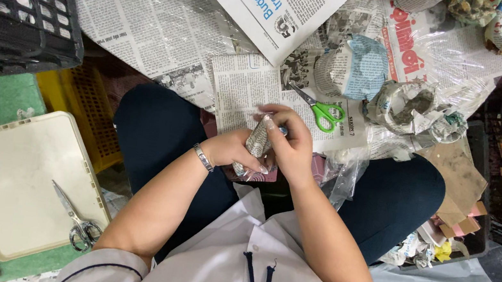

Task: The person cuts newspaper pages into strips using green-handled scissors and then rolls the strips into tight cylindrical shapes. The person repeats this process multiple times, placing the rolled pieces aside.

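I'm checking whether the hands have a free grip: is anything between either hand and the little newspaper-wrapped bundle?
Nothing visible. The left hand and right hand both hold the newspaper-wrapped bundle directly, above the lap. The green-handled scissors lie apart on the newspaper sheet beyond the hands.

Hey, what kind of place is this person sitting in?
Probably an informal packing or wrapping workspace on the floor. Sheets of newspaper are spread out, green-handled scissors lie on them beside newspaper-wrapped bundles, and a black plastic crate stands nearby.
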